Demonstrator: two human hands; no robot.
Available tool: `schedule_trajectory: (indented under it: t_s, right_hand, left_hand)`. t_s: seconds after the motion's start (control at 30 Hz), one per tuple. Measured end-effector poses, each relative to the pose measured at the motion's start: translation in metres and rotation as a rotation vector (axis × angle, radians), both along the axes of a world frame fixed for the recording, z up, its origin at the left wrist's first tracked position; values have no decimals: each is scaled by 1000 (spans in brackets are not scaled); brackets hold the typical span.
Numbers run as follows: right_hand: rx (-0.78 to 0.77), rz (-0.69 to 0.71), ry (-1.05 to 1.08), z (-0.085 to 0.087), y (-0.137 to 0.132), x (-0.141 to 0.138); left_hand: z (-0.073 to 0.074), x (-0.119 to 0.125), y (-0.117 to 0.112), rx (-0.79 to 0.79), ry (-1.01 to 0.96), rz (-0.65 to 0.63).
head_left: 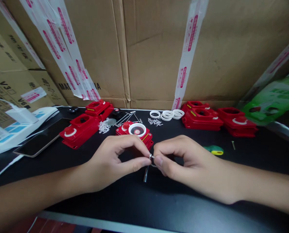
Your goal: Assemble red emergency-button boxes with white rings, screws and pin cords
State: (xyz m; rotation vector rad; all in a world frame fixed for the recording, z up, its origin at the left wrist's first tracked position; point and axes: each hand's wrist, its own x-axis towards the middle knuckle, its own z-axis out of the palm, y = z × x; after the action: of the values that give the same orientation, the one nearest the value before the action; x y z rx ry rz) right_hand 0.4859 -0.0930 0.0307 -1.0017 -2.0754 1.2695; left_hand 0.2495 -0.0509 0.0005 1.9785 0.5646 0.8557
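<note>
Table (173, 204) black, cardboard (154, 58) behind; left hand (107, 160), right hand (197, 165) pinch small metal piece (150, 156).

Left hand (111, 157) and right hand (191, 158) nearly meeting, thumbs (134, 165) and forefingers (138, 142) pinched, forearms (49, 186) angled inward

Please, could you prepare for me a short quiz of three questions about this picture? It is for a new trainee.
1. True or false: the left hand pinches a small metal piece between thumb and forefinger.

2. Which thing lies beside the white power strip?
A) a green-and-yellow handle
B) a phone
C) a green bag

3. Fill in the missing word: a pile of small silvery fasteners lies in front of the loose white ____.

Key: 1. True. 2. B. 3. Rings.
</note>
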Motion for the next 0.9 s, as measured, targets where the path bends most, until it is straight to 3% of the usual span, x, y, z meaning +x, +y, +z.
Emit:
schedule_trajectory:
  t_s: [0.9]
  right_hand:
    - [20, 58, 100, -5, 0, -2]
  left_hand:
    - [4, 0, -2, 150, 45, -38]
